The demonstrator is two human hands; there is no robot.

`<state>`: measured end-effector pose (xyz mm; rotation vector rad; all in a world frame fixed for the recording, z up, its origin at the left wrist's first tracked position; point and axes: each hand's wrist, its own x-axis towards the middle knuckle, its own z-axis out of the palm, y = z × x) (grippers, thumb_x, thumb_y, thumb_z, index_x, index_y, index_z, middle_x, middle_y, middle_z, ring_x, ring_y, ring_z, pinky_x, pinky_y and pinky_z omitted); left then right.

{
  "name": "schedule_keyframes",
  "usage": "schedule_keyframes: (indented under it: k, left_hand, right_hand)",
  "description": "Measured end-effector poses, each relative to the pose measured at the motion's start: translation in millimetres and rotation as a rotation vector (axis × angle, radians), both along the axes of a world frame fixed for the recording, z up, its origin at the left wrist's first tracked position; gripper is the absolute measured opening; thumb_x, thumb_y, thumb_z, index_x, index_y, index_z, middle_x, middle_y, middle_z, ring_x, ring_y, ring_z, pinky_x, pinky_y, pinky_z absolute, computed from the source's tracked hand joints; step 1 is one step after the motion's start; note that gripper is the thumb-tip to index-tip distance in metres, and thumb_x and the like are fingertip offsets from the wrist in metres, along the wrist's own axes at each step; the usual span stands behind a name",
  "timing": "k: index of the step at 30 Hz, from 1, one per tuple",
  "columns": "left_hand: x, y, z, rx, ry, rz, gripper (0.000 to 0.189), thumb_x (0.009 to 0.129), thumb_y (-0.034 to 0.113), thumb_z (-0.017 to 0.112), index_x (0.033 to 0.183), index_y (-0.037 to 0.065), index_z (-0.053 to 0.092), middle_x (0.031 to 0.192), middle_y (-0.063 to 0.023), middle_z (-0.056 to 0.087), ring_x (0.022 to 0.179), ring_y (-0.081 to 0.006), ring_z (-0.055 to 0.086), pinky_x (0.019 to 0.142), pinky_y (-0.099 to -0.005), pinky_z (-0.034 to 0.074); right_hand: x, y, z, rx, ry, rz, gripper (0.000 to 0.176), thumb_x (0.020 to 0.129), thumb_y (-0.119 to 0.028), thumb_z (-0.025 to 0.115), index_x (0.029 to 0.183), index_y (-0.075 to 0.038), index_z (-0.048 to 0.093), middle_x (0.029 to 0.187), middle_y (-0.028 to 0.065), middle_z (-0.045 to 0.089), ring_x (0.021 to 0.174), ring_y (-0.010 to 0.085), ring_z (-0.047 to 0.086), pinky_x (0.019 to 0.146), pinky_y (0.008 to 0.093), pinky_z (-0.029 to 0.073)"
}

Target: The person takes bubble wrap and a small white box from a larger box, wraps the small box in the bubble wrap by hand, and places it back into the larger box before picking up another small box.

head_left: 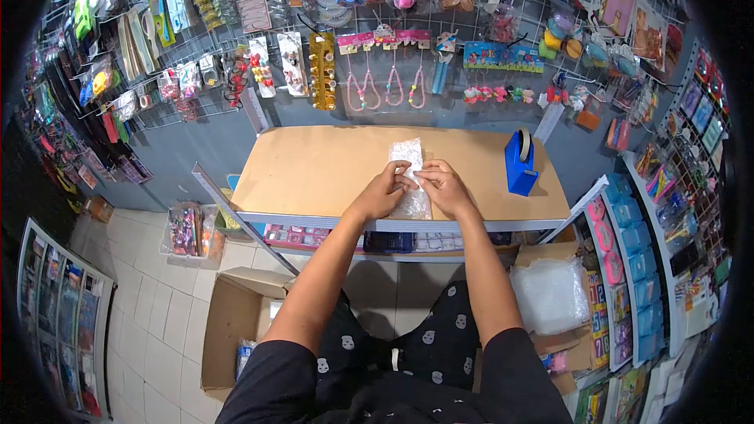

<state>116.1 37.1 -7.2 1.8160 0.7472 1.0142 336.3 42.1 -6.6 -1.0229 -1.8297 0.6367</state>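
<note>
A long, see-through plastic packet (407, 152) with whitish contents lies on the tan tabletop (314, 161), running away from the front edge. My left hand (385, 192) is at its left side, fingers curled over the middle of it. From the right, my right hand (442, 188) meets it with thumb and forefinger pinched together on the plastic. The fingertips of both hands nearly touch. What is inside the packet is too small to make out. To the right stands a blue tape dispenser (521, 169) with a roll of tape in it, apart from my hands.
Hair ties, clips and toys hang on a wire rack (228, 98) behind the table. Below the top is a shelf with pink boxes (294, 235). An open cardboard box (232, 322) and a clear bin (192, 243) stand left; bubble wrap (550, 294) and shelves (628, 267) are right.
</note>
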Motion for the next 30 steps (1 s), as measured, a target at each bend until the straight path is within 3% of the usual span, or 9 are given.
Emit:
schedule_keyframes:
  k: [2, 5, 8, 11, 17, 20, 23, 26, 30]
  left_hand:
    - [-2, 0, -1, 0.014, 0.036, 0.013, 0.056, 0.097, -0.010, 0.056, 0.147, 0.006, 0.037, 0.116, -0.0122, 0.070, 0.118, -0.0158, 0.062, 0.107, -0.0331, 0.044]
    - [-3, -6, 7, -0.026, 0.023, 0.009, 0.061, 0.092, -0.007, 0.059, 0.148, 0.005, 0.036, 0.114, -0.0123, 0.074, 0.120, -0.0246, 0.065, 0.102, -0.0341, 0.047]
    - [-2, -4, 1, 0.147, 0.032, 0.034, 0.064, 0.090, -0.005, 0.064, 0.148, 0.005, 0.037, 0.119, -0.0126, 0.073, 0.123, -0.0257, 0.063, 0.102, -0.0352, 0.047]
    - [-1, -13, 11, 0.054, -0.006, 0.158, 0.064, 0.088, 0.002, 0.071, 0.145, 0.004, 0.043, 0.125, -0.0153, 0.070, 0.126, -0.0299, 0.061, 0.106, -0.0370, 0.046]
    - [4, -13, 6, 0.254, 0.376, 0.839, 0.053, 0.089, 0.032, 0.075, 0.130, 0.001, 0.061, 0.127, -0.0187, 0.068, 0.122, -0.0367, 0.061, 0.119, -0.0585, 0.031]
    - [7, -18, 13, 0.325, 0.620, 0.758, 0.049, 0.089, 0.039, 0.074, 0.119, 0.001, 0.067, 0.124, -0.0180, 0.069, 0.123, -0.0354, 0.061, 0.118, -0.0650, 0.027]
    - [4, -19, 27, 0.213, 0.622, 0.652, 0.044, 0.088, 0.038, 0.076, 0.112, 0.002, 0.071, 0.121, -0.0141, 0.070, 0.120, -0.0353, 0.063, 0.122, -0.0576, 0.027]
    - [1, -16, 19, 0.240, 0.520, 0.650, 0.043, 0.090, 0.032, 0.078, 0.118, 0.001, 0.066, 0.118, -0.0145, 0.071, 0.110, -0.0309, 0.068, 0.113, -0.0516, 0.042]
    - [0, -7, 6, -0.047, 0.019, 0.415, 0.051, 0.092, 0.015, 0.080, 0.132, 0.001, 0.051, 0.110, -0.0146, 0.071, 0.100, -0.0209, 0.070, 0.091, -0.0365, 0.056]
  right_hand:
    - [-5, -3, -1, -0.006, -0.069, -0.067, 0.028, 0.094, -0.014, 0.066, 0.119, -0.007, 0.077, 0.125, 0.0125, 0.068, 0.113, 0.0286, 0.068, 0.094, 0.0374, 0.056]
    - [-10, -8, 3, 0.063, -0.191, -0.152, 0.031, 0.093, -0.018, 0.066, 0.120, -0.008, 0.077, 0.127, 0.0133, 0.067, 0.116, 0.0317, 0.065, 0.098, 0.0400, 0.054]
    - [-13, -12, 1, 0.148, -0.267, -0.239, 0.031, 0.092, -0.023, 0.067, 0.119, -0.014, 0.079, 0.126, 0.0118, 0.068, 0.116, 0.0336, 0.064, 0.100, 0.0419, 0.052]
    - [-12, -19, 8, 0.162, -0.366, -0.336, 0.029, 0.091, -0.026, 0.068, 0.117, -0.020, 0.080, 0.123, 0.0090, 0.070, 0.113, 0.0325, 0.065, 0.100, 0.0428, 0.051]
    - [-14, -23, 13, 0.087, -0.327, -0.340, 0.027, 0.091, -0.026, 0.069, 0.115, -0.020, 0.081, 0.116, 0.0090, 0.073, 0.113, 0.0297, 0.066, 0.099, 0.0407, 0.052]
    - [-12, -21, 14, 0.066, -0.307, -0.325, 0.026, 0.091, -0.027, 0.069, 0.113, -0.020, 0.082, 0.113, 0.0091, 0.074, 0.110, 0.0301, 0.067, 0.098, 0.0411, 0.052]
    - [-10, -20, 15, 0.042, -0.239, -0.286, 0.026, 0.089, -0.028, 0.070, 0.110, -0.019, 0.082, 0.109, 0.0079, 0.076, 0.104, 0.0298, 0.069, 0.095, 0.0407, 0.054]
    - [-5, -15, 7, -0.003, -0.116, -0.231, 0.025, 0.087, -0.024, 0.074, 0.110, -0.016, 0.082, 0.105, 0.0075, 0.077, 0.095, 0.0258, 0.072, 0.089, 0.0361, 0.057]
    - [0, -16, 6, -0.168, 0.126, -0.141, 0.021, 0.086, -0.013, 0.080, 0.106, -0.007, 0.080, 0.101, 0.0082, 0.078, 0.086, 0.0158, 0.073, 0.080, 0.0285, 0.058]
